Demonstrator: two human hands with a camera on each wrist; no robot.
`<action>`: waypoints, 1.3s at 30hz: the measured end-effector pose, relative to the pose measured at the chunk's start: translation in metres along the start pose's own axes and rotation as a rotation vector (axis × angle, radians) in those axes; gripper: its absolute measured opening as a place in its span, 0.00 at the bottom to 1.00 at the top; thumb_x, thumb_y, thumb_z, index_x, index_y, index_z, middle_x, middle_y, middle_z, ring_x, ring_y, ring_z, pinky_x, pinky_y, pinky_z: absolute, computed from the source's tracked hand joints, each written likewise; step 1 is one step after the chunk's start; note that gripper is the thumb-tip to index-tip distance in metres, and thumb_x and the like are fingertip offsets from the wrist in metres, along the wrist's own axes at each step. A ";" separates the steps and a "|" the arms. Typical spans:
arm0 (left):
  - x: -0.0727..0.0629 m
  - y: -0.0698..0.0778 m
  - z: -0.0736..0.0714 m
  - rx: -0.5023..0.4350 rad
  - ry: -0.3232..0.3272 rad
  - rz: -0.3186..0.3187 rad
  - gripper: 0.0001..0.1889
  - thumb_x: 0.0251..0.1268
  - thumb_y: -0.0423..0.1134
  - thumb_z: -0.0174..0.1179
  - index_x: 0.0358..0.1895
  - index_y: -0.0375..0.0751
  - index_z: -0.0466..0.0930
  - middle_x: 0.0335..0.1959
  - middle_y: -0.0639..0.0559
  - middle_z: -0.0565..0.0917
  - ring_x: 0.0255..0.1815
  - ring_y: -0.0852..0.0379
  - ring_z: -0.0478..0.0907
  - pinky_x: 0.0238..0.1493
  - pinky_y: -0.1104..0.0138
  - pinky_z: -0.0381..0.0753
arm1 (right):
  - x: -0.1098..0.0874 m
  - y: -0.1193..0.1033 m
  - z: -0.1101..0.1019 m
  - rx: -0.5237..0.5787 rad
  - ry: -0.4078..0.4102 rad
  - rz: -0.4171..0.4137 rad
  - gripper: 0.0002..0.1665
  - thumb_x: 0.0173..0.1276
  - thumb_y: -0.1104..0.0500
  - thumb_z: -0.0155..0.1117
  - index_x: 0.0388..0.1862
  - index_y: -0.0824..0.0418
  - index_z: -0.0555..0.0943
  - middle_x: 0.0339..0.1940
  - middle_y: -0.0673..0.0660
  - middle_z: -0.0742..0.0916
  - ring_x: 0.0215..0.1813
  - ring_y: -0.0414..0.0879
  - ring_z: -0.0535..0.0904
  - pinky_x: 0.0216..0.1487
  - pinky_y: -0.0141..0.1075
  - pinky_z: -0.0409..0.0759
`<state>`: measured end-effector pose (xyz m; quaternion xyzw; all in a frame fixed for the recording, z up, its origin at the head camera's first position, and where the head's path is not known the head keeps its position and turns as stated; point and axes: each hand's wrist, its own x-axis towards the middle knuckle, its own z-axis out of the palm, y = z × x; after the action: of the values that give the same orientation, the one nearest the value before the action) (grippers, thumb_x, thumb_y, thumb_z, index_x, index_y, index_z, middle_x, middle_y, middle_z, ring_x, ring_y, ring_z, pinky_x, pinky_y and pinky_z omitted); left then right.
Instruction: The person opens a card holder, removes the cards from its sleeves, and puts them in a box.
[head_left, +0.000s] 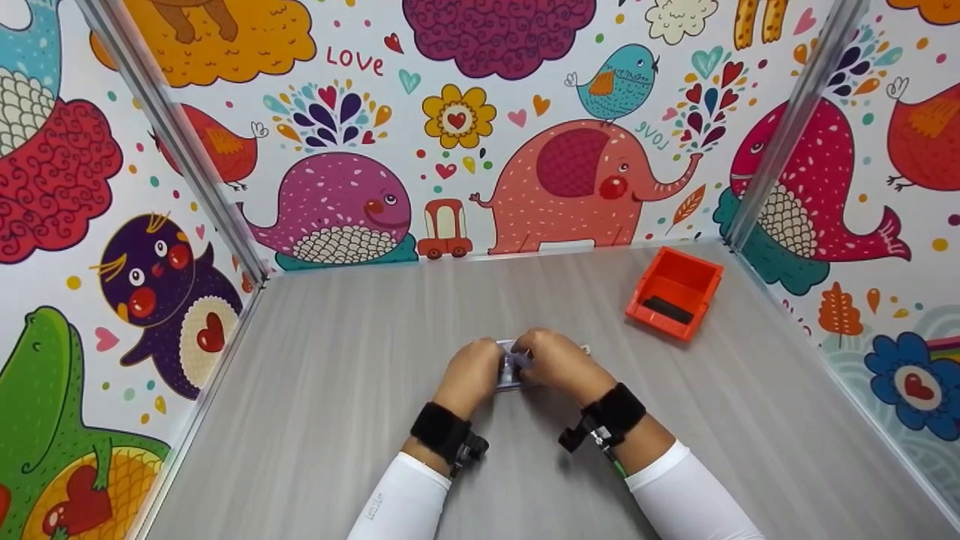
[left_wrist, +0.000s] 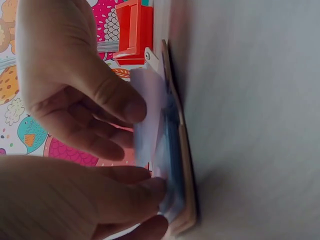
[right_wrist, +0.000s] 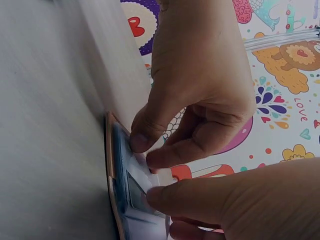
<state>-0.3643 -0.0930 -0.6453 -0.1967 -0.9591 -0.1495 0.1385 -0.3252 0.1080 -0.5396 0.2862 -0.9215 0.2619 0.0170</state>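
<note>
A small card holder (head_left: 510,379) with clear plastic sleeves lies opened on the table between the two hands. Its cover has a brownish-pink edge (left_wrist: 186,172), and a white strap with a snap button (left_wrist: 149,56) sticks out at the far right end. My left hand (head_left: 472,371) pinches the sleeves near their left edge with thumb and fingertips. On the other side, my right hand (head_left: 561,361) pinches a translucent sleeve (left_wrist: 147,95) between thumb and fingers, its leaf raised from the stack. The fingers hide much of the holder in the head view.
A red-orange bin (head_left: 686,271) stands at the back right of the grey table (head_left: 360,360), with a black flat object (head_left: 667,308) inside. Walls printed with cartoon animals (head_left: 337,202) enclose the table at the back and both sides.
</note>
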 end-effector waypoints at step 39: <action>-0.027 0.049 -0.084 -0.049 0.012 -0.004 0.08 0.61 0.28 0.67 0.25 0.40 0.83 0.32 0.43 0.91 0.33 0.45 0.88 0.39 0.48 0.89 | 0.003 0.043 0.000 0.037 0.105 0.357 0.30 0.62 0.68 0.76 0.65 0.65 0.87 0.30 0.55 0.86 0.40 0.53 0.83 0.52 0.51 0.87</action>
<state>-0.3030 -0.0876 -0.5660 -0.1974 -0.9546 -0.1745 0.1389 -0.3513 0.1367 -0.5595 0.1045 -0.9505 0.2924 0.0132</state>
